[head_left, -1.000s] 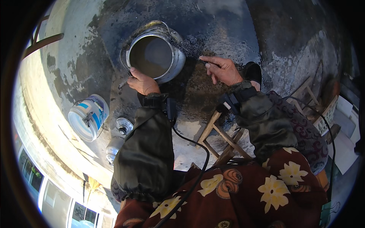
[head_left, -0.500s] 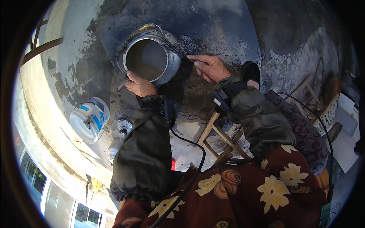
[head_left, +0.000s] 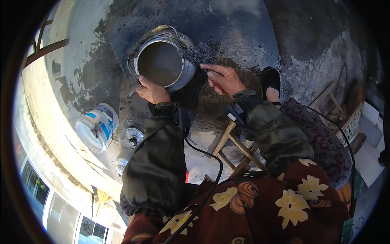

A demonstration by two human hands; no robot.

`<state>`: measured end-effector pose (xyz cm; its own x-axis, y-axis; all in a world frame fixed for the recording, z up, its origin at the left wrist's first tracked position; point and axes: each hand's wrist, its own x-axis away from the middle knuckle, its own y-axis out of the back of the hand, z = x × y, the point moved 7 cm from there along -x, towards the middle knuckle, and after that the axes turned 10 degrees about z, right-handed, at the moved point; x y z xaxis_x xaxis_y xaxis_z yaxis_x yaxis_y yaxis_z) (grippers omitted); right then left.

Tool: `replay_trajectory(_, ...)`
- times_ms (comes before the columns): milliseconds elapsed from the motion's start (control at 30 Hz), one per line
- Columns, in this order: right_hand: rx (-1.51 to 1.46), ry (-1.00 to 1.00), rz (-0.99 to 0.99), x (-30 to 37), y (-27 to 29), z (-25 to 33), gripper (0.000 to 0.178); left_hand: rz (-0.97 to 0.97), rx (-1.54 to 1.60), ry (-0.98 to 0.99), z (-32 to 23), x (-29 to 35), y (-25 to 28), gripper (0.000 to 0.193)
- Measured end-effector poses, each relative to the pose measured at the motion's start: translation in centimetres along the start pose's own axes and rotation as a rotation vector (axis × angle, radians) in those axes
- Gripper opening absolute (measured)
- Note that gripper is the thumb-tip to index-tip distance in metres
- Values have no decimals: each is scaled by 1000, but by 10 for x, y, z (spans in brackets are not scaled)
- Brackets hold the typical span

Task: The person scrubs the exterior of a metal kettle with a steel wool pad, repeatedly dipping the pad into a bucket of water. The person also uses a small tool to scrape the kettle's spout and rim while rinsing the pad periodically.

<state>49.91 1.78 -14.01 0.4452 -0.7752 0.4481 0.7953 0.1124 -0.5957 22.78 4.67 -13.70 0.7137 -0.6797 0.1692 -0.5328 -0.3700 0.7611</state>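
A round metal pot [head_left: 187, 77] with a wire handle stands on the wet floor, cloudy brownish liquid inside it. My left hand [head_left: 153, 90] grips its near left rim, thumb over the edge and fingers outside. In my right hand [head_left: 226, 78] is the thin dark handle of a brush-like tool [head_left: 198, 54], pinched between thumb and fingers. Its dark, wiry, speckled head lies against the pot's right upper side; the exact kind is hard to make out. Black devices with cables are strapped at both my wrists.
A white and blue bucket [head_left: 90, 131] stands at the left, beside a silvery metal vessel [head_left: 126, 155]. Wooden stool legs [head_left: 239, 148] are close by my right forearm. A black shoe [head_left: 270, 81] rests right of my right hand. A black cable [head_left: 217, 162] crosses my lap.
The brush-like tool's head has swung left and down onto the pot's side. The pot and my left hand appear slightly farther right in view.
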Motion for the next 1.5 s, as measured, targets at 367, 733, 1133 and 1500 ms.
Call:
replay_trajectory(367,680,431,-324,3,-20,11,34,-9,-8,33,-2,2,0,70)
replay_trajectory(733,748,274,-544,18,-81,-6,37,-23,4,18,0,5,0,69)
replay_trajectory(1133,532,328,-505,13,-70,-27,37,2,-1,22,0,2,-1,69)
replay_trajectory(1500,-100,110,-343,20,-75,-46,38,-30,-7,-44,0,2,-1,67)
